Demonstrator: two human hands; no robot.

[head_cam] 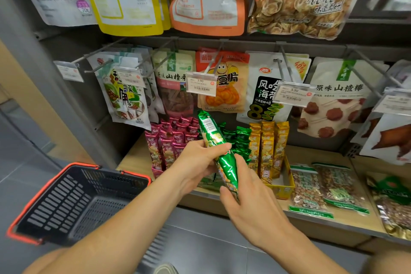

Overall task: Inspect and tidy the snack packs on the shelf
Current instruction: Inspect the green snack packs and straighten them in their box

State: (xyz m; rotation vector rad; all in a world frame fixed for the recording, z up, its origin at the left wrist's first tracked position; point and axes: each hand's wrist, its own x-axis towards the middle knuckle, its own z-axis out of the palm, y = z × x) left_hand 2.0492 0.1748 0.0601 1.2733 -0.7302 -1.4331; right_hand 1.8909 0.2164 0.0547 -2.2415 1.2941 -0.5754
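Both hands are clamped on one green snack pack (223, 161). The left hand (198, 158) wraps its fingers and thumb round the upper half. The right hand (249, 196) pinches the lower end, just below and nearer the body. The pack is held slanted in the air between them, barcode end tipped up and away toward the shelf (333, 153), not resting on it.

This looks like the inspecting step: the pack is turned so its printed back faces the camera.

Just beyond the hands, a row of matching green packs (241, 138) stands upright, with magenta packs (169, 140) to the left of the hands and gold packs (266, 147) to the right in a yellow display box (285, 188). Farther right lie flat bags of nuts (322, 187), and hanging bags (222, 87) fill the pegs above. A black basket (66, 196) with a red rim sits beside the left forearm.

Next, the pack probably needs to go back upright among the green ones. That calls for one hand to let go while the other slots it in without knocking over its neighbours.
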